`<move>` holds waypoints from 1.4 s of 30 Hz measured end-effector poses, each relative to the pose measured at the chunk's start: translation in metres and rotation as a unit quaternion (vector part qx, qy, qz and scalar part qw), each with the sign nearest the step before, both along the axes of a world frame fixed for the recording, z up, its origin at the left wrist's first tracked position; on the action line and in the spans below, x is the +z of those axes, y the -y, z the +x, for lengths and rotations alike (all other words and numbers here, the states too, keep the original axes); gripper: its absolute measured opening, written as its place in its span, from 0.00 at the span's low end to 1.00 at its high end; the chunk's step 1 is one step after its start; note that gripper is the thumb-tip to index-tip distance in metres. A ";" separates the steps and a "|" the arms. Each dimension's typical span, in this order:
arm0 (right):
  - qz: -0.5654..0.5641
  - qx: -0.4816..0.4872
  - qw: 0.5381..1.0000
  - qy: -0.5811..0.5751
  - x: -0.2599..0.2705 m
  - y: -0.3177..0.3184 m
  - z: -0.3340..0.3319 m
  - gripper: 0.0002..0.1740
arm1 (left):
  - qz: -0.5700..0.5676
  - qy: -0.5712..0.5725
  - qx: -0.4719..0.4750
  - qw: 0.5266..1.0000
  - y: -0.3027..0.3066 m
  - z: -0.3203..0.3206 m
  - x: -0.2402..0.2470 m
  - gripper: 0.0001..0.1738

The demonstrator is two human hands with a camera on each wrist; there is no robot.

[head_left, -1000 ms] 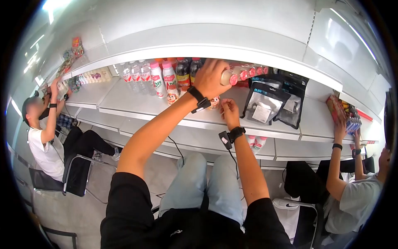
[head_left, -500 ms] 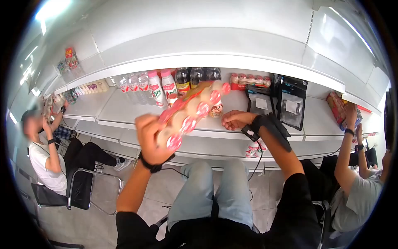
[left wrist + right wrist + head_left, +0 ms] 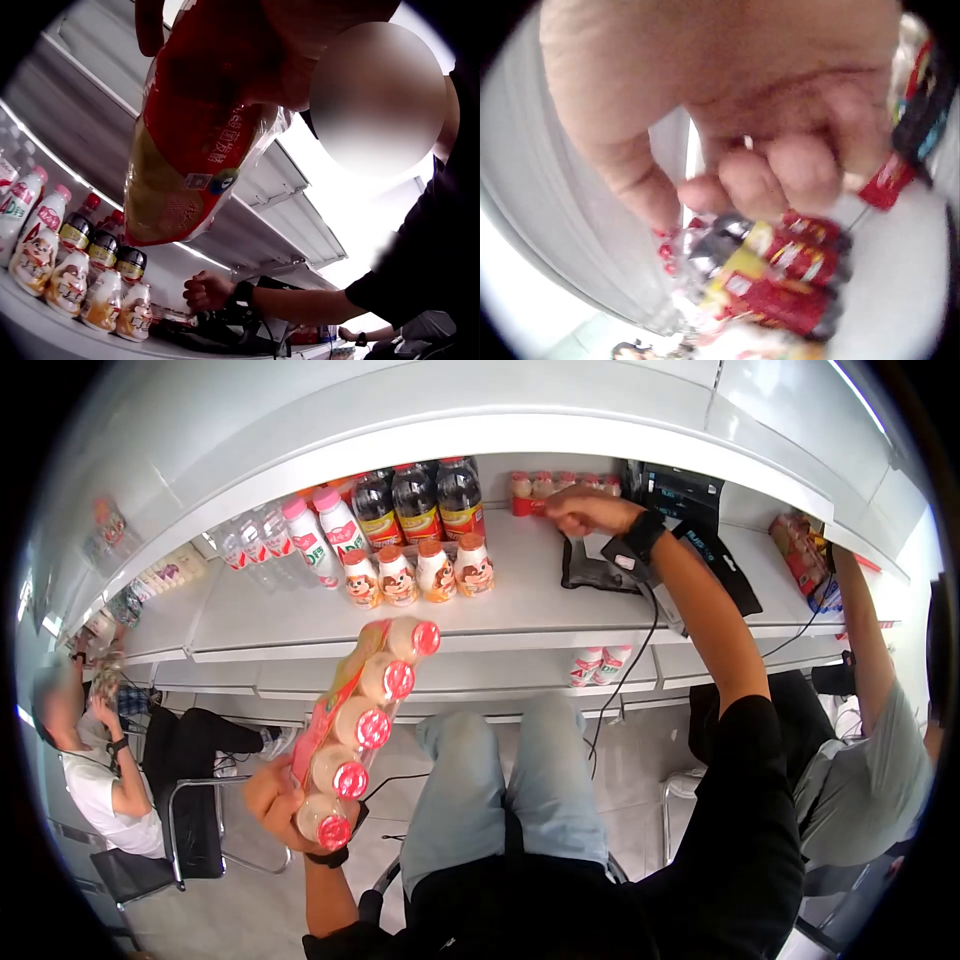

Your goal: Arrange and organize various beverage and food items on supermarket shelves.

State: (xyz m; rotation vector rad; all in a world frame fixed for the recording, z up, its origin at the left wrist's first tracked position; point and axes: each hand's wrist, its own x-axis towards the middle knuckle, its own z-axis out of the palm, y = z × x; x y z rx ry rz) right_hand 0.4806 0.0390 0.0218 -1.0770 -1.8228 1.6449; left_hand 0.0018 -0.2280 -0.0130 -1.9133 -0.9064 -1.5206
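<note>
My left hand point(image 3: 268, 800) grips one end of a shrink-wrapped pack of small bottles point(image 3: 360, 728) with red foil caps, held out in front of the shelf over the left knee. In the left wrist view the pack's red and yellow wrapper point(image 3: 187, 165) hangs below the fingers. My right hand point(image 3: 592, 510) is over the shelf, its fingers loosely curled with nothing in them. Just behind it stands a similar red-labelled pack point(image 3: 523, 495). Black pouches point(image 3: 597, 565) lie under and beside the right wrist. In the right wrist view dark-drink bottles point(image 3: 780, 300) show past the curled fingers.
Small orange-capped bottles point(image 3: 398, 578) line the shelf's front, with dark bottles point(image 3: 415, 505) and pink-capped white bottles point(image 3: 312, 545) behind. The upper shelf edge point(image 3: 480, 435) overhangs. Two pink-capped bottles point(image 3: 600, 663) stand on the lower shelf. Seated people are on both sides.
The left hand has brought the pack off the shelf, down and left, its caps now facing right. The right hand has moved from the shelf's front inward, toward the rear pack.
</note>
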 end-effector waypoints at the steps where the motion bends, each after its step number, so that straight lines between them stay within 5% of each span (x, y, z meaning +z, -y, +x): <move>1: 0.197 -0.089 0.975 0.061 -0.011 -0.007 0.014 0.17 | -0.003 -0.001 0.003 1.000 0.005 -0.003 -0.003 0.25; 3: 0.553 -0.246 0.779 0.161 -0.028 -0.020 0.034 0.18 | -0.007 0.031 0.004 0.999 0.011 -0.001 -0.011 0.24; 6: 0.570 -0.289 0.694 0.331 -0.021 -0.005 0.046 0.18 | -0.034 0.031 0.039 0.998 0.021 -0.006 -0.015 0.23; 7: 0.597 -0.300 0.682 0.299 -0.026 -0.010 0.048 0.17 | -0.041 0.045 0.046 0.997 0.022 -0.004 -0.017 0.22; 13: 0.528 -0.362 0.716 0.279 -0.031 -0.034 0.056 0.17 | -0.080 0.013 0.079 0.994 0.024 0.003 -0.014 0.23; 16: 0.553 -0.375 0.735 0.116 -0.006 -0.002 0.045 0.19 | -0.102 0.038 0.035 0.993 0.022 0.005 -0.020 0.24; 18: 0.441 -0.311 0.838 0.079 0.014 0.047 0.047 0.14 | -0.097 0.051 0.041 0.993 0.019 0.009 -0.024 0.26; 20: 0.444 -0.330 0.807 0.206 0.046 0.126 0.043 0.12 | -0.084 0.052 0.037 0.994 0.013 0.007 -0.028 0.26; 23: 0.510 -0.479 0.689 0.189 0.004 0.201 0.078 0.09 | -0.086 0.034 0.018 0.996 0.011 0.005 -0.027 0.26; 25: 0.505 -0.497 0.633 0.310 -0.035 0.235 0.097 0.13 | -0.083 0.021 0.033 0.996 0.009 0.006 -0.028 0.26; 26: 0.417 -0.482 0.693 0.337 -0.056 0.246 0.104 0.24 | -0.083 0.014 0.040 0.996 0.009 0.007 -0.028 0.26; 30: 0.398 -0.388 0.702 0.444 -0.118 0.247 0.076 0.43 | -0.110 0.051 0.018 0.992 0.009 0.012 -0.042 0.25; 41: 0.407 -0.323 0.756 0.398 -0.100 0.125 -0.009 0.41 | -0.137 0.099 -0.031 0.985 0.032 0.016 -0.052 0.28; 42: 0.446 -0.338 0.731 0.391 -0.101 0.124 -0.011 0.40 | -0.133 0.121 -0.018 0.984 0.029 0.017 -0.058 0.29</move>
